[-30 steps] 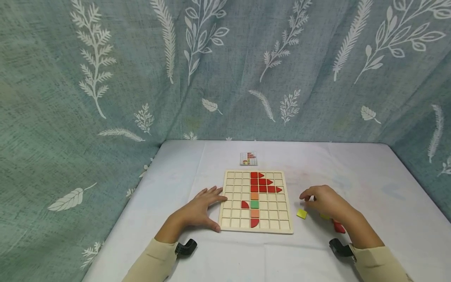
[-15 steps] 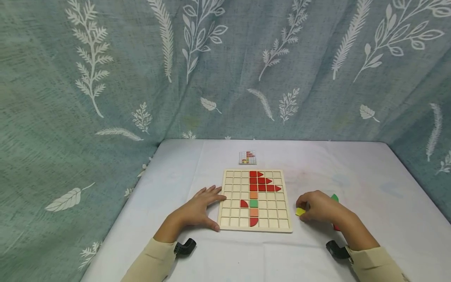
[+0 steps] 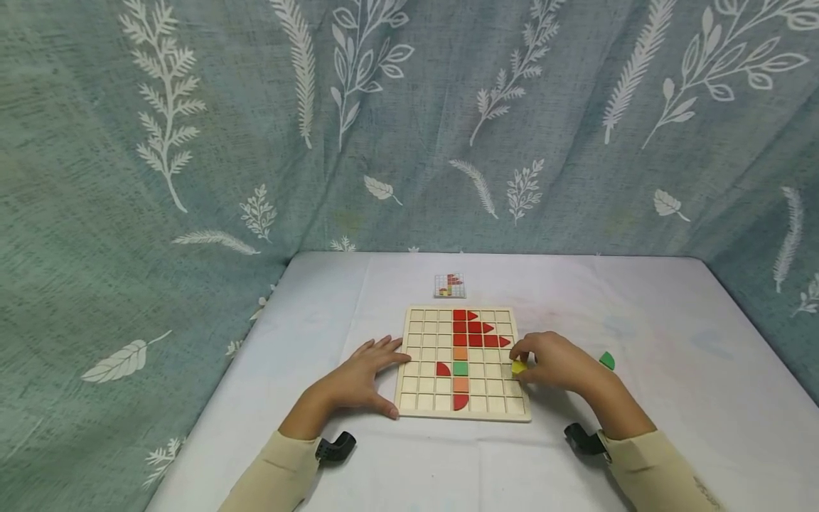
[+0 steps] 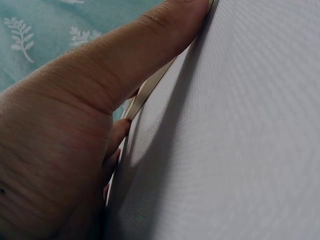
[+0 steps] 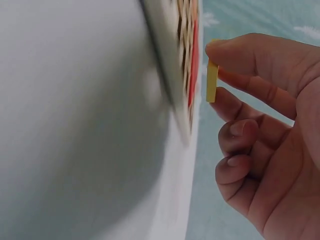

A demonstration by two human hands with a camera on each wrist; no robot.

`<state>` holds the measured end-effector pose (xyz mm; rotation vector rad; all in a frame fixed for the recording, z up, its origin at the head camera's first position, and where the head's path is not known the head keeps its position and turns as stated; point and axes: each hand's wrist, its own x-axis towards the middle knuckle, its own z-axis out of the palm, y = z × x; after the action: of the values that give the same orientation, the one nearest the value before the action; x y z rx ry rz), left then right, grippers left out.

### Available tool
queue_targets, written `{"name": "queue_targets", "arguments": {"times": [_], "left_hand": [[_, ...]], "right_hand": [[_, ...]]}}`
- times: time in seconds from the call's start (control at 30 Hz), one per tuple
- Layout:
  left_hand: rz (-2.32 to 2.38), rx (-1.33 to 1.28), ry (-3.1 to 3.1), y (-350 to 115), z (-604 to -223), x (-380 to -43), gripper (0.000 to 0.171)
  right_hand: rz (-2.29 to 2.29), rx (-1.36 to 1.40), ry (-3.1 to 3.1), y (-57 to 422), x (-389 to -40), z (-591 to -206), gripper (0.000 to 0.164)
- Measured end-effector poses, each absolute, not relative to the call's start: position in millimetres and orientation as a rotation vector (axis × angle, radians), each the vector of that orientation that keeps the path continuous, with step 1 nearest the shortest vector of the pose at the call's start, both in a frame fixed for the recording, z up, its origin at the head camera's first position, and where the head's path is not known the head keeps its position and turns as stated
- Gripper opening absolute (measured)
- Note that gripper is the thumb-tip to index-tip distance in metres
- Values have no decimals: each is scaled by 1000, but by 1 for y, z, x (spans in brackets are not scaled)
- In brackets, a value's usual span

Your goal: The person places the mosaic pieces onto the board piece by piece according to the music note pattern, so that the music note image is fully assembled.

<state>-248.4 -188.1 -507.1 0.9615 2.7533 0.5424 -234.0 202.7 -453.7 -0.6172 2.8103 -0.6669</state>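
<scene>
A wooden grid board [image 3: 416, 405] lies flat on the white table. Red squares and pointed tiles [image 3: 476, 340] form stepped rows at its top; below them runs a column with an orange tile [image 3: 461, 353], a green square [image 3: 460, 368], another orange tile [image 3: 461, 385] and a red quarter-round [image 3: 460, 402]. One more red quarter-round [image 3: 443, 369] sits left of the green square. My left hand [image 3: 358, 380] rests along the board's left edge, fingers and thumb spread. Over the right edge, my right hand [image 3: 557, 363] pinches a yellow tile [image 5: 212, 82] between thumb and fingertips.
Behind the board lies a small pattern card [image 3: 450, 285] printed with a similar coloured grid. A green tile with a curved edge [image 3: 606, 360] is on the table beyond my right wrist. A leaf-patterned curtain [image 3: 409, 142] closes off the back and sides.
My right hand reached down to the yellow tile right of the board, pinched it and carried it left to the board's right edge. My left hand stayed put.
</scene>
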Motion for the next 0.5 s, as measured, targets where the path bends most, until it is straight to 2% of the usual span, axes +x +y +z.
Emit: {"name": "queue_targets", "arguments": {"times": [0.5], "left_hand": [[534,939,2749,-187,-505,-247,108]], "right_hand": [[-668,-867,2775,148,-241,-453,24]]}}
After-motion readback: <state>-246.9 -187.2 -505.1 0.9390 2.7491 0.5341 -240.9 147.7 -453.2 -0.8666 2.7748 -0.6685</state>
